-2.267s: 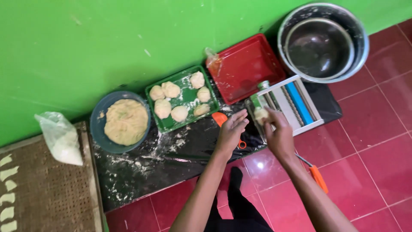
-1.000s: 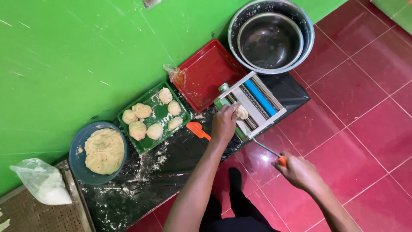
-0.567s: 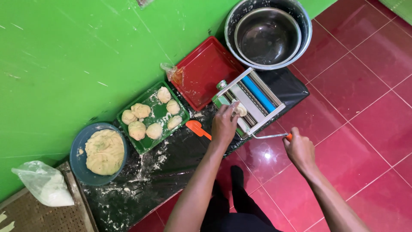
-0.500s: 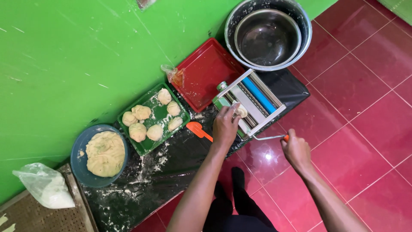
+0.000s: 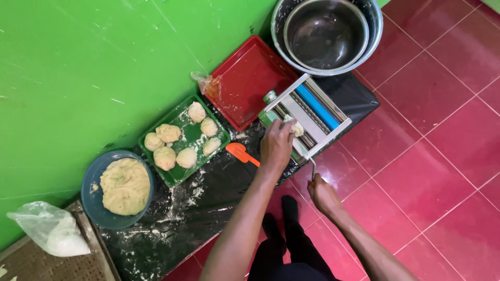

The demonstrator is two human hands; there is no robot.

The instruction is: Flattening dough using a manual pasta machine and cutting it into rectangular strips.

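A metal pasta roller (image 5: pixel 312 112) with a blue stripe stands on a black plastic sheet (image 5: pixel 208 208) on the floor. My left hand (image 5: pixel 276 145) presses a pale dough piece (image 5: pixel 294 126) onto the roller's top. My right hand (image 5: pixel 323 195) is closed around the roller's crank handle (image 5: pixel 313 169), just below the machine's near side. An orange spatula (image 5: pixel 241 153) lies on the sheet beside my left hand.
A green tray (image 5: pixel 221 136) holds several dough balls (image 5: pixel 177 143). A blue bowl (image 5: pixel 91 198) holds a dough mass. A red tray (image 5: pixel 250 78), a steel basin (image 5: pixel 325 34), a flour bag (image 5: pixel 52 234) and a woven mat (image 5: pixel 47 265) sit along the green wall. Red tiles to the right.
My right hand let go of the dough, took the crank handle and has been turning it round. My left hand stays on the dough at the roller.
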